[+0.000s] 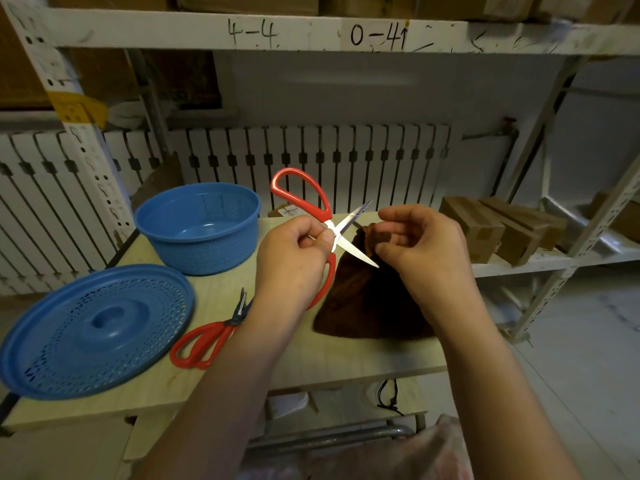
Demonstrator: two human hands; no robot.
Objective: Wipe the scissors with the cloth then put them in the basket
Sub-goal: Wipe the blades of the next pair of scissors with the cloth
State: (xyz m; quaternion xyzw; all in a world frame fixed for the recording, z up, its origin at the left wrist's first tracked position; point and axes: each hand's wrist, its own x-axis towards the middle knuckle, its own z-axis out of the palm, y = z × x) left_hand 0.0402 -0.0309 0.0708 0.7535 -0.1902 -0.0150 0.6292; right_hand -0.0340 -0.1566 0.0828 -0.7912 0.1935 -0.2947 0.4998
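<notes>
— Scissors (337, 233): what do they look like from your end?

— Red loop handles, bright steel blades, and they're spread wide open in an X. I see them raised above the table (346, 358), in front of me, between both hands.

— Who's holding what?

— My left hand (294, 258) pinches them at the pivot, thumb and fingers curled round the crossing. My right hand (419, 247) has its fingers curled, pinching a bunch of the brown cloth (367, 299) against the lower blade; the rest of the cloth drapes down onto the table.

— Which way do they point?

— One blade runs up and right, away from me; the other points down and right into the cloth. One handle loop rises up-left, the other drops behind my left hand.

— Any writing?

— "4-4" and "0-41" hand-marked on the shelf beam (311, 32) overhead.

— And the basket?

— Blue basket (199, 228) sits back left on the table, its lid (93, 330) lying beside it.
</notes>
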